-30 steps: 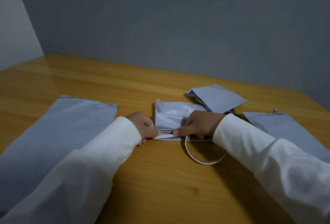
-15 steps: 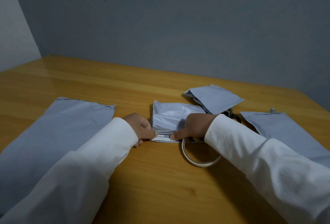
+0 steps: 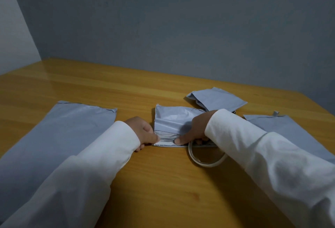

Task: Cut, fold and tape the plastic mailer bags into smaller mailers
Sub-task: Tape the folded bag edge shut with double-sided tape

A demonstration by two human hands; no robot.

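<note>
Since a moment ago the right hand (image 3: 195,131) has slid its forefinger leftward along the near edge of the small folded mailer (image 3: 174,124), closing toward the left hand (image 3: 143,132); the view has also tipped down slightly. The small folded mailer lies on the wooden counter (image 3: 163,182), directly in front of the person and between both hands.

Left-hand fingers (image 3: 154,138) are curled and pinch the near left corner of the mailer, where a pale strip of tape (image 3: 163,142) shows along the fold. The right forefinger lies straight and presses flat on that strip; the other right-hand fingers are hidden under the hand, so I cannot tell how they sit. A roll of tape (image 3: 204,160) lies on the counter just under the right wrist, touching the mailer's near edge.

This looks like the taping step, smoothing the strip down over the fold. To do it well, I would judge the left pinch should hold the corner taut while the right fingertip rubs along the strip in one direction, pushing out wrinkles and air so the slick plastic does not pucker.

A large uncut mailer (image 3: 59,137) lies flat to the left. Another folded mailer (image 3: 219,98) sits beyond the right hand, and a further grey bag (image 3: 293,133) lies under the right sleeve (image 3: 272,155).
</note>
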